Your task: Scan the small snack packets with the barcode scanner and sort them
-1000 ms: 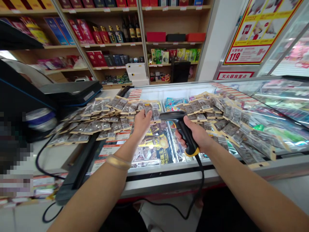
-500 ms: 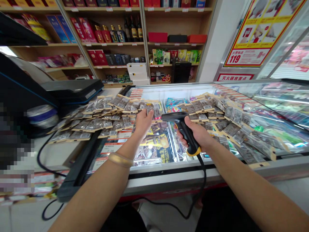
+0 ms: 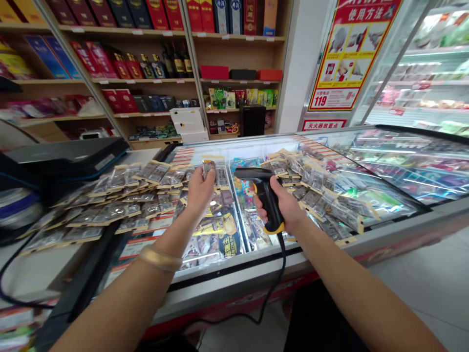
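My right hand [image 3: 281, 205] is wrapped round the handle of a black and yellow barcode scanner [image 3: 269, 200], its head pointing left. A cable drops from the handle's base. My left hand [image 3: 200, 189] pinches a small clear packet [image 3: 209, 166] with dark contents and a tan edge, held up to the left of the scanner's head. Just behind that hand lies another such packet [image 3: 221, 175] on the freezer's glass. A layered pile of packets [image 3: 120, 195] spreads to the left of my left hand, and a second pile [image 3: 315, 181] lies right of the scanner.
The chest freezer [image 3: 234, 268] spans the front, with bagged goods under its glass. A dark flat device [image 3: 69, 154] stands on the counter at left. Shelves [image 3: 146, 80] of boxes and bottles line the back. The scanner's cable [image 3: 249, 318] hangs down the freezer's front.
My view has swung right, so most things sit further left. My left hand has lifted a packet away from the others. The red light seen by the scanner's head no longer shows.
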`<state>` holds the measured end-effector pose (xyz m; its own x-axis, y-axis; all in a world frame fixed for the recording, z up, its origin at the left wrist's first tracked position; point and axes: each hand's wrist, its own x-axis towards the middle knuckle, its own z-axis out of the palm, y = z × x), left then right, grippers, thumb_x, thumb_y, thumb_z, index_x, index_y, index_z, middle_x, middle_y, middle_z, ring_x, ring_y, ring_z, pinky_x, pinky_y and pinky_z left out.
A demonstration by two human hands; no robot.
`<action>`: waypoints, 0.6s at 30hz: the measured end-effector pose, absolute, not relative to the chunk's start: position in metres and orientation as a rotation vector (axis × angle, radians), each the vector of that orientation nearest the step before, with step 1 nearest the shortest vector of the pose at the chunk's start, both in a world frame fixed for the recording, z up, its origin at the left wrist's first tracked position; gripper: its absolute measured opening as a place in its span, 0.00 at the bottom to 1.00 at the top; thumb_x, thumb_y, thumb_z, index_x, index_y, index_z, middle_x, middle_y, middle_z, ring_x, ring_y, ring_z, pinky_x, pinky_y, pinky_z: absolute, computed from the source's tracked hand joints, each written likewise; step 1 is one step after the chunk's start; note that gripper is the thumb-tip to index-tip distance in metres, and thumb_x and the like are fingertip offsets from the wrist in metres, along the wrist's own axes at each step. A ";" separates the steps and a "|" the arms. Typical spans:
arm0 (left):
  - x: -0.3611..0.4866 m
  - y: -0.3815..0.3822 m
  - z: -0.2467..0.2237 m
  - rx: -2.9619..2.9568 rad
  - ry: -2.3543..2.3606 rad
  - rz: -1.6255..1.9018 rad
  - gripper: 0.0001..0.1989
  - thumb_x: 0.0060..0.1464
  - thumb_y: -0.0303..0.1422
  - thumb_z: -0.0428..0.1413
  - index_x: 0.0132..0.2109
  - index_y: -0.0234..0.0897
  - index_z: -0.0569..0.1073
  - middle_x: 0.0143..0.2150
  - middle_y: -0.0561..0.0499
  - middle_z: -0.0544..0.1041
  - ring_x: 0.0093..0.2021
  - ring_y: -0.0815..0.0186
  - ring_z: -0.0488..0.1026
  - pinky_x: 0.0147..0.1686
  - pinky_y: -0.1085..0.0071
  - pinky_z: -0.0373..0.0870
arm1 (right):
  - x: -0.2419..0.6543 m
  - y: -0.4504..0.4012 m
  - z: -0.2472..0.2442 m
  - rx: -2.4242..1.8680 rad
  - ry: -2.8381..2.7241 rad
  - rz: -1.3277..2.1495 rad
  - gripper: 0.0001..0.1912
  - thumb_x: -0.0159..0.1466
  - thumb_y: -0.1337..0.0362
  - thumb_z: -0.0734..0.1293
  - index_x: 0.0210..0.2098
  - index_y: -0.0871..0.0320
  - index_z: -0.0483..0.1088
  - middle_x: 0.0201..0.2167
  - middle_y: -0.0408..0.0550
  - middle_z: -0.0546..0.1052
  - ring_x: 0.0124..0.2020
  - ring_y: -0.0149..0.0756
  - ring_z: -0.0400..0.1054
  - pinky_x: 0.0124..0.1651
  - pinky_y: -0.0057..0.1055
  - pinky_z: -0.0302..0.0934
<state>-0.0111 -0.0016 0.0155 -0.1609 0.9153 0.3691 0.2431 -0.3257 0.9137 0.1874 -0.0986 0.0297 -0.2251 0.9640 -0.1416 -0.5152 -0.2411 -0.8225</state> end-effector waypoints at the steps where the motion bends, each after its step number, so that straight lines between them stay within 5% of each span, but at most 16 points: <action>1: 0.001 -0.002 0.022 1.539 1.293 1.520 0.16 0.58 0.41 0.52 0.47 0.36 0.74 0.39 0.48 0.80 0.39 0.61 0.76 0.43 0.66 0.72 | 0.196 -0.100 0.032 -0.801 -0.789 1.672 0.29 0.69 0.38 0.59 0.41 0.59 0.72 0.19 0.40 0.69 0.14 0.27 0.60 0.16 0.22 0.57; 12: 0.137 0.013 0.060 1.689 1.199 1.355 0.18 0.62 0.37 0.50 0.56 0.36 0.72 0.52 0.42 0.81 0.51 0.56 0.77 0.53 0.61 0.72 | 0.314 -0.118 0.051 -0.791 -0.806 1.289 0.29 0.66 0.37 0.62 0.40 0.59 0.72 0.21 0.41 0.67 0.17 0.27 0.57 0.17 0.23 0.56; 18: 0.156 0.001 0.061 2.120 1.468 0.960 0.38 0.55 0.49 0.60 0.69 0.42 0.63 0.64 0.36 0.74 0.65 0.42 0.69 0.64 0.45 0.61 | 0.340 -0.115 0.040 -0.844 -0.707 1.274 0.28 0.69 0.38 0.59 0.38 0.58 0.71 0.21 0.41 0.66 0.18 0.28 0.57 0.18 0.24 0.57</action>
<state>0.1563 0.0012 0.0610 0.2180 0.9239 0.3145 0.6586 -0.3771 0.6512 0.3403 -0.1154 0.0395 0.1665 0.9860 -0.0044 -0.5175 0.0836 -0.8516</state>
